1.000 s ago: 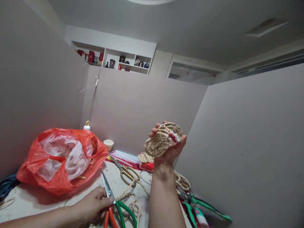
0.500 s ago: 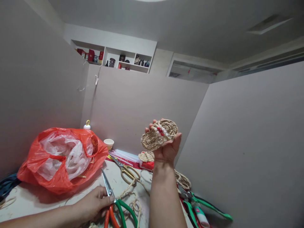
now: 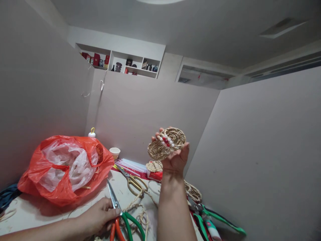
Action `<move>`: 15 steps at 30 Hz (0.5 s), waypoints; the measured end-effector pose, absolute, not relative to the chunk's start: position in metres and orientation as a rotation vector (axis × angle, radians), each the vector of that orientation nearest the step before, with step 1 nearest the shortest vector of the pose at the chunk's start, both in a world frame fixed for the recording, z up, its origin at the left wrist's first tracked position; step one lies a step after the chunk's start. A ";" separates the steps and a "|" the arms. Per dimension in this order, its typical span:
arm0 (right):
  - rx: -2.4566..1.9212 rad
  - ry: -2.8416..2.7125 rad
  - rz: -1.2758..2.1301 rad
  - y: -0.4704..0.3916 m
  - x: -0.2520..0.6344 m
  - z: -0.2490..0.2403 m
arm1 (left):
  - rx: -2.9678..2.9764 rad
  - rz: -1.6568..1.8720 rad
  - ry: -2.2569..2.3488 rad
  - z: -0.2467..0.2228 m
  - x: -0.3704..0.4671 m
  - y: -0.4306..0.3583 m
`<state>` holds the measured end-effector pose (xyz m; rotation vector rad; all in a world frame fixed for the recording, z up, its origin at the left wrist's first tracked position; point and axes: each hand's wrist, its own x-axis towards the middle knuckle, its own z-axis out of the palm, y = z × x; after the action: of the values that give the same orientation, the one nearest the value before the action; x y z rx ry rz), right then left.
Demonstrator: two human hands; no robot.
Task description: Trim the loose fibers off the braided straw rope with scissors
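Note:
My right hand [image 3: 177, 162] is raised above the table, palm up, holding a small woven straw slipper [image 3: 156, 149]. Red and white beads run across the slipper's strap, and my fingers curl around its far edge. Low on the left, my left hand [image 3: 101, 214] grips scissors [image 3: 114, 197] near the pivot, thumb on top. The blades point up and away, while green and orange handles [image 3: 134, 222] stick out toward me. Its other fingers are partly hidden. Loose straw cord [image 3: 142, 214] lies tangled beside the handles.
A red plastic bag [image 3: 32, 174] sits at the left, with a paper cup [image 3: 114, 152] behind it. Gold-handled scissors [image 3: 135, 184], another straw piece [image 3: 153, 166], green-handled pliers [image 3: 223, 219] and a small bottle [image 3: 212, 230] lie around. Grey partitions [image 3: 260, 147] enclose the table.
My right hand has shifted slightly left and tilted the slipper a little, so more beads show. My left hand and the scissors stay in place.

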<state>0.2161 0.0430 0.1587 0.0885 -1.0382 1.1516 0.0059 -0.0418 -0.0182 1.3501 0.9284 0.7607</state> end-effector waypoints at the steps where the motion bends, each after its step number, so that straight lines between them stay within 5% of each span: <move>1: 0.092 -1.048 1.153 0.043 0.216 0.158 | 1.349 0.755 0.933 -0.017 0.006 -0.042; 15: 0.063 -1.059 1.169 0.044 0.217 0.158 | 1.369 0.782 0.904 -0.020 0.005 -0.041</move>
<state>0.2172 0.0441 0.1576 0.0626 -1.0593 1.1694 0.0054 -0.0410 -0.0196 1.3691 0.9042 0.7815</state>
